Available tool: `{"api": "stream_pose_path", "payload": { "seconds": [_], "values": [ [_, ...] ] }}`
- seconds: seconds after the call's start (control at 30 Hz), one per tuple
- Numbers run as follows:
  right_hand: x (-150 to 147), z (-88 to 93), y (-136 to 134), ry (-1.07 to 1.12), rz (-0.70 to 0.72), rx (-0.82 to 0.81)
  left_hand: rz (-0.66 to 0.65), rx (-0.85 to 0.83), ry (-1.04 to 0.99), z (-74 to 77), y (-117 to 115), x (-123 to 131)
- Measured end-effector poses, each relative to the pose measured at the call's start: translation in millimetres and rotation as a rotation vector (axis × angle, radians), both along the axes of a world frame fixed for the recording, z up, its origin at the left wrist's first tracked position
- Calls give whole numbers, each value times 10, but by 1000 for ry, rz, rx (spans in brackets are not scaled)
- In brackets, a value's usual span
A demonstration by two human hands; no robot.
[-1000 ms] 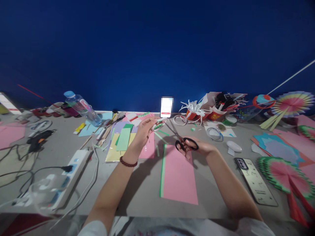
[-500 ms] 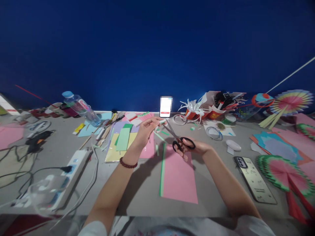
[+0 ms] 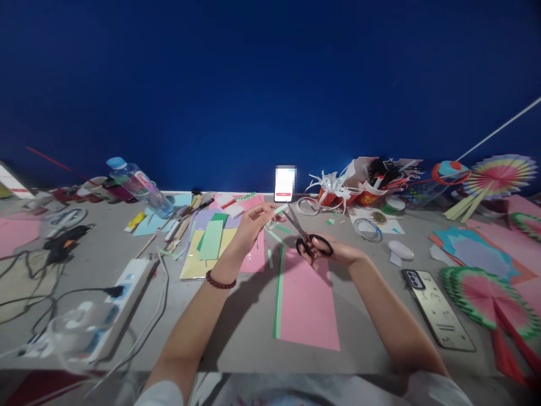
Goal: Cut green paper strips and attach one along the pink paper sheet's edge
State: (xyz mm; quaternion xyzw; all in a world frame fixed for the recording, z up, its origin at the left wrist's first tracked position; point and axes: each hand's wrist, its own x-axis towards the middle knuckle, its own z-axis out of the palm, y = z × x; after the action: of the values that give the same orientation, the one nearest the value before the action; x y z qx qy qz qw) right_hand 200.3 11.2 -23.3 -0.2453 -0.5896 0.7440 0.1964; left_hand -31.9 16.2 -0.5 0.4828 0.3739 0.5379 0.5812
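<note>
Between the fingers of my left hand (image 3: 253, 224) is a small light green paper strip (image 3: 279, 210), pinched near its left end. My right hand (image 3: 333, 250) has its thumb and fingers through the black handles of a pair of scissors (image 3: 301, 228). The blades point up and left, with their tips close to the paper strip; whether they touch it I cannot tell. Below the scissors lies a pink paper sheet (image 3: 308, 304) with light and dark green bands along its left edge. Green paper scraps (image 3: 270, 258) are scattered beside it.
Coloured papers (image 3: 211, 239) lie left of my left hand, near a power strip (image 3: 120, 310) with cables. A lit phone (image 3: 284, 185) stands at the blue wall. To the right are a red cup of tools (image 3: 372, 194), a second phone (image 3: 439, 310) and a pleated paper fan (image 3: 486, 299).
The scissors in my right hand have shifted slightly, and their blades look closer together. The paper strip in my left hand now shows more of its face. Both forearms stay nearly in place.
</note>
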Motion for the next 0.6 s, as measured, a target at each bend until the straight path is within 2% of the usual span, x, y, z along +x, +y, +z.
{"api": "stream_pose_path", "payload": {
  "seconds": [0.3, 0.6],
  "values": [
    [14, 36, -12, -46, -32, 22, -38, 51, 9, -16, 2, 2],
    [14, 108, -51, -83, -74, 114, -36, 120, -39, -135, 66, -28]
  ]
}}
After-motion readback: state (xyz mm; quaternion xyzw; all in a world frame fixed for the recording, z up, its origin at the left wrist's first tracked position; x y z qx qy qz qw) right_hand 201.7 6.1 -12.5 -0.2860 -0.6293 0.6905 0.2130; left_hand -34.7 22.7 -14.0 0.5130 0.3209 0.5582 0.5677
